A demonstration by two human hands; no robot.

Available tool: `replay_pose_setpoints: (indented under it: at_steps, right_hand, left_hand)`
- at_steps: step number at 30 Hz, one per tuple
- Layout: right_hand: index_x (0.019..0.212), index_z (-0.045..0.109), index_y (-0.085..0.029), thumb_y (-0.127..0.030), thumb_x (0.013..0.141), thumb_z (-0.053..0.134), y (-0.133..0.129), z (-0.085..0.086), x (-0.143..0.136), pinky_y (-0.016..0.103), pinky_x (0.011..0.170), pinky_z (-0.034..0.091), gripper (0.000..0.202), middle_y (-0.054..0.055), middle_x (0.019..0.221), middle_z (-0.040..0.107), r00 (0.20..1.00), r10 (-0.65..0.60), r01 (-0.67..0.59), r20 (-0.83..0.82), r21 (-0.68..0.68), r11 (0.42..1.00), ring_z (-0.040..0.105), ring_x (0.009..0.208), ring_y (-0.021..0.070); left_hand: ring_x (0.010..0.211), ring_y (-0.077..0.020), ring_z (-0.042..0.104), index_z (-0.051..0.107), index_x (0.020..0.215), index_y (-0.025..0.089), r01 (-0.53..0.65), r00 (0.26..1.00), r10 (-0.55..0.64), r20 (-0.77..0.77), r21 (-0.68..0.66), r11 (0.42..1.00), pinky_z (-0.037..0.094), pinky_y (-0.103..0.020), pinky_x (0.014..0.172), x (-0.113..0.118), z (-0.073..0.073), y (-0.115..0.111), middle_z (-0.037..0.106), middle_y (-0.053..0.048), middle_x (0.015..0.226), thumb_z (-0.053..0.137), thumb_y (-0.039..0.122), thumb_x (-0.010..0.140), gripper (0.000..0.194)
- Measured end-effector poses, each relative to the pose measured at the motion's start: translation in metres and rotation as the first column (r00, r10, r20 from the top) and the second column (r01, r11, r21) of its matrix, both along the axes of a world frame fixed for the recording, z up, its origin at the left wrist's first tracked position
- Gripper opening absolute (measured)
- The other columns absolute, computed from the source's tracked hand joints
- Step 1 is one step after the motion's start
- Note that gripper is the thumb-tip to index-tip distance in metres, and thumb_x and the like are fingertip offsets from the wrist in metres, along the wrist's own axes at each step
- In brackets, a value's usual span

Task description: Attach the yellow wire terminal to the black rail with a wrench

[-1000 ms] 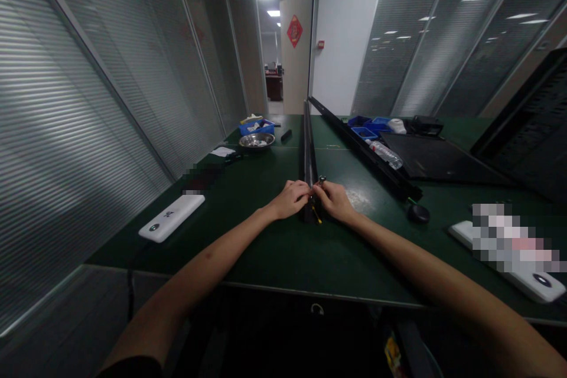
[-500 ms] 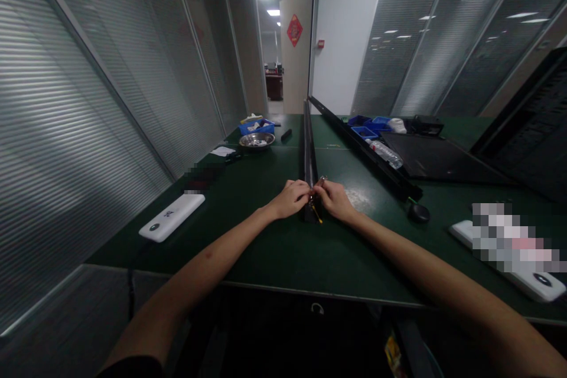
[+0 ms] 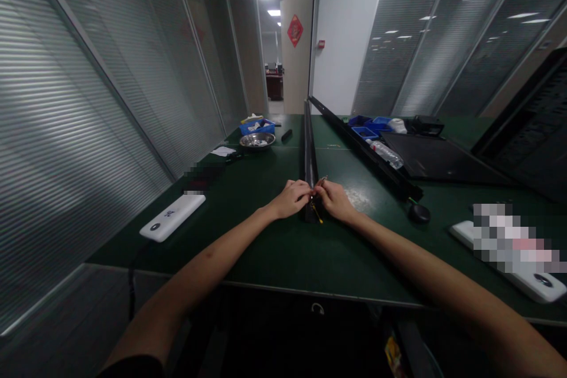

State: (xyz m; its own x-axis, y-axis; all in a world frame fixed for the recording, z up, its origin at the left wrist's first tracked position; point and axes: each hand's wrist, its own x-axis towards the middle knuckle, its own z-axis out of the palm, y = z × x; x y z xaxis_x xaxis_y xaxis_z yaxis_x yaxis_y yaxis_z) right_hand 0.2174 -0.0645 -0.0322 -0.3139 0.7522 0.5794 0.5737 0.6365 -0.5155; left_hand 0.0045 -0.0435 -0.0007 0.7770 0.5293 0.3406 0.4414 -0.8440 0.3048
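Head view: both hands, left hand (image 3: 290, 199) and right hand (image 3: 335, 199), pinch small parts (image 3: 317, 211) over the black rail (image 3: 308, 147)

I count two long black metal rails (image 3: 308, 142) (image 3: 363, 147) on my table, two flat white rectangular devices (image 3: 172, 217) (image 3: 522, 274), one round steel bowl (image 3: 257, 140), three blue plastic bins (image 3: 257, 126) (image 3: 358, 121) (image 3: 381, 124), one clear plastic bottle (image 3: 384, 153), and one small black puck (image 3: 418, 212).
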Motion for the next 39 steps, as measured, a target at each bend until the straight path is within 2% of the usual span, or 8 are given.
replay_pose_setpoints:
  at_steps: [18, 39]
  right_hand:
    - [0.116, 0.065, -0.016, -0.035, 0.103, 0.062, -0.0035, -0.0017, -0.0032, 0.036, 0.079, 0.06, 0.024, 0.006, 0.11, 0.069, 0.997, -0.076, 0.076, -0.004, 0.011, 0.997, 0.069, 0.089, 0.0175]
    - [0.117, 0.065, -0.016, -0.035, 0.103, 0.062, 0.0006, -0.0024, -0.0002, 0.037, 0.081, 0.06, 0.024, 0.006, 0.112, 0.069, 1.0, -0.008, 0.008, -0.002, 0.005, 1.0, 0.069, 0.092, 0.0181]
  left_hand:
    - [0.118, -0.0277, 0.062, 0.065, 0.12, 0.015, -0.006, 1.0, 0.006, -0.02, 0.023, 1.0, 0.051, -0.052, 0.103, -0.0001, -0.0024, 0.0025, 0.064, -0.01, 0.127, 0.064, 0.032, 0.102, 0.025]
    - [0.118, -0.0277, 0.062, 0.066, 0.119, 0.014, 0.005, 1.0, -0.005, -0.012, 0.026, 1.0, 0.051, -0.052, 0.103, -0.0005, -0.0002, -0.0002, 0.064, -0.01, 0.126, 0.065, 0.032, 0.102, 0.025]
